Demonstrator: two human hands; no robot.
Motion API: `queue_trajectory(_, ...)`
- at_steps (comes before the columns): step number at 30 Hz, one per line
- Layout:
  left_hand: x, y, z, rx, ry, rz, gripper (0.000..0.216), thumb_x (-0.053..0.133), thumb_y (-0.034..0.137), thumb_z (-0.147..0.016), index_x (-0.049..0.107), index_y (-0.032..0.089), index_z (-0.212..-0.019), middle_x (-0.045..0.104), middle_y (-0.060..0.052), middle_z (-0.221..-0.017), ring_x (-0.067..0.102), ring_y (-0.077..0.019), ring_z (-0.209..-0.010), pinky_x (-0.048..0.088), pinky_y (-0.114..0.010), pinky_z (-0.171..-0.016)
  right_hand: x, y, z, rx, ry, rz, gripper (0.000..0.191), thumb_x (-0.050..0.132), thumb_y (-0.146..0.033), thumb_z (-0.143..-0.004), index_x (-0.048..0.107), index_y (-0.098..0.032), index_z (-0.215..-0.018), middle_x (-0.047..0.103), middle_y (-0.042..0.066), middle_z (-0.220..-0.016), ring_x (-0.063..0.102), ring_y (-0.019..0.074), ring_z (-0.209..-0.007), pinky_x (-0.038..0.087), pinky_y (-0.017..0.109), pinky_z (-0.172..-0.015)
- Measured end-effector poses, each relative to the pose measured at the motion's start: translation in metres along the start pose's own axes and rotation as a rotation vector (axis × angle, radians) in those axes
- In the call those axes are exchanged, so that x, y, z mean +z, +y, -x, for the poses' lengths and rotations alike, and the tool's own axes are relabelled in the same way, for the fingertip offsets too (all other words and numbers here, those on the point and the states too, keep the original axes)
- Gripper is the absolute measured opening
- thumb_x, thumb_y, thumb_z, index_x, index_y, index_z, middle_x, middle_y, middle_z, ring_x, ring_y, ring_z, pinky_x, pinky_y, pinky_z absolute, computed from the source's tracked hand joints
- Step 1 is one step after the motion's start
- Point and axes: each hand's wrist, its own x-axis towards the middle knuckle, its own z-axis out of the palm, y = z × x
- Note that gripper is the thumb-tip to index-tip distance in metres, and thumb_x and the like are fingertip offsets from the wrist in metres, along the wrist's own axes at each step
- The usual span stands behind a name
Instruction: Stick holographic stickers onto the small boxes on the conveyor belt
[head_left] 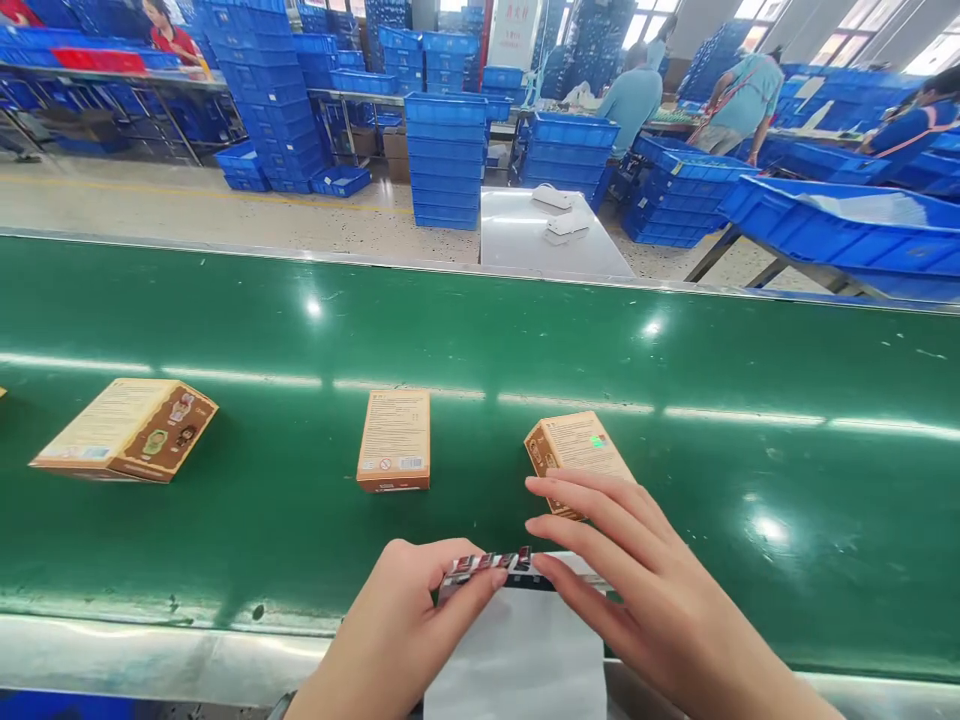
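Note:
My left hand [405, 615] pinches the left end of a small flat pack [491, 568] with red, white and dark markings, held at the top of a white bag [517, 655] near the belt's front edge. My right hand [637, 590] lies with fingers stretched out, its fingertips touching the pack's right end and its upper fingers resting over a tan carton [574, 455]. Two more tan cartons lie flat on the green conveyor belt [750, 370]: one in the middle [394, 440], one at the left [127, 430].
A metal rail [150, 655] edges the belt's near side. Beyond the belt stand a white table [551, 240] with small white items, stacks of blue crates [446, 160], a tilted blue bin [847, 225], and several people working at far benches.

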Motion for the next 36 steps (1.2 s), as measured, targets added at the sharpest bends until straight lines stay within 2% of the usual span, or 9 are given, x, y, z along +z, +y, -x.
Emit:
queue_trajectory(8, 0.000, -0.002, 0.002, -0.001, 0.019, 0.020, 0.040, 0.051, 0.040, -0.098, 0.050, 0.018, -0.065, 0.038, 0.006, -0.059, 0.032, -0.0112, -0.058, 0.023, -0.025, -0.053, 0.007, -0.003, 0.000, 0.003, -0.008, -0.117, 0.015, 0.053, -0.010, -0.102, 0.063, -0.020, -0.098, 0.067, 0.012, -0.127, 0.053, 0.0288, -0.130, 0.047, 0.044, -0.104)
queue_trajectory(11, -0.010, -0.008, 0.005, 0.062, 0.080, 0.004, 0.036, 0.056, 0.037, -0.098, 0.060, 0.019, -0.067, 0.056, 0.003, -0.066, 0.049, -0.0137, -0.064, 0.037, -0.024, -0.059, 0.006, 0.006, -0.002, 0.202, 0.014, -0.365, 0.013, 0.058, -0.018, -0.099, 0.065, -0.025, -0.091, 0.069, 0.006, -0.127, 0.059, 0.0257, -0.124, 0.050, 0.039, -0.101)
queue_trajectory(13, -0.022, -0.015, 0.007, 0.187, 0.118, -0.047, 0.028, 0.059, 0.033, -0.097, 0.069, 0.021, -0.073, 0.073, -0.004, -0.099, 0.063, -0.0215, -0.097, 0.050, -0.030, -0.084, 0.012, 0.019, -0.010, 0.474, 0.067, -0.601, 0.014, 0.063, -0.030, -0.098, 0.067, -0.027, -0.085, 0.070, 0.003, -0.125, 0.064, 0.0252, -0.117, 0.052, 0.039, -0.098)
queue_trajectory(14, -0.028, -0.019, 0.007, 0.245, 0.124, -0.084, 0.025, 0.060, 0.031, -0.097, 0.073, 0.023, -0.077, 0.071, -0.005, -0.123, 0.058, -0.0263, -0.121, 0.048, -0.036, -0.100, 0.018, 0.026, -0.017, 0.620, 0.105, -0.730, 0.017, 0.066, -0.037, -0.096, 0.069, -0.027, -0.083, 0.071, 0.003, -0.125, 0.065, 0.0255, -0.115, 0.052, 0.040, -0.099)
queue_trajectory(16, -0.039, -0.027, 0.005, 0.286, 0.112, -0.179, 0.023, 0.059, 0.030, -0.098, 0.077, 0.028, -0.084, 0.048, 0.002, -0.159, 0.028, -0.0314, -0.152, 0.034, -0.052, -0.119, 0.034, 0.041, -0.033, 0.834, 0.181, -0.965, 0.022, 0.070, -0.048, -0.092, 0.073, -0.026, -0.087, 0.070, 0.005, -0.127, 0.063, 0.0274, -0.119, 0.049, 0.043, -0.104)
queue_trajectory(19, -0.047, -0.037, -0.002, 0.274, 0.049, -0.307, 0.023, 0.058, 0.028, -0.099, 0.079, 0.030, -0.089, 0.034, 0.008, -0.166, 0.009, -0.0317, -0.159, 0.017, -0.063, -0.125, 0.061, 0.053, -0.056, 0.904, 0.235, -1.129, 0.033, 0.077, -0.054, -0.083, 0.078, -0.024, -0.097, 0.071, 0.009, -0.127, 0.059, 0.0305, -0.125, 0.048, 0.045, -0.105)
queue_trajectory(25, -0.036, -0.032, -0.013, 0.256, -0.013, -0.310, 0.024, 0.059, 0.024, -0.098, 0.076, 0.025, -0.082, 0.037, 0.007, -0.164, 0.015, -0.0289, -0.158, 0.040, -0.050, -0.120, 0.080, 0.050, -0.068, 0.912, 0.236, -1.105, 0.031, 0.080, -0.051, -0.077, 0.072, -0.021, -0.075, 0.071, 0.009, -0.126, 0.062, 0.0325, -0.119, 0.046, 0.046, -0.103)
queue_trajectory(31, -0.028, -0.028, -0.018, 0.303, -0.020, -0.307, 0.020, 0.063, 0.024, -0.097, 0.076, 0.026, -0.082, 0.036, 0.011, -0.163, 0.017, -0.0281, -0.158, 0.042, -0.047, -0.120, 0.069, 0.049, -0.060, 0.903, 0.224, -0.947, 0.030, 0.077, -0.052, -0.079, 0.072, -0.022, -0.078, 0.070, 0.008, -0.128, 0.061, 0.0321, -0.120, 0.042, 0.045, -0.105)
queue_trajectory(36, -0.024, -0.024, -0.020, 0.330, -0.030, -0.306, 0.019, 0.064, 0.021, -0.096, 0.077, 0.025, -0.084, 0.038, 0.008, -0.163, 0.018, -0.0293, -0.158, 0.041, -0.050, -0.121, 0.065, 0.048, -0.058, 0.859, 0.234, -0.745, 0.033, 0.072, -0.054, -0.081, 0.068, -0.021, -0.077, 0.070, 0.011, -0.122, 0.066, 0.0309, -0.105, 0.052, 0.042, -0.088)
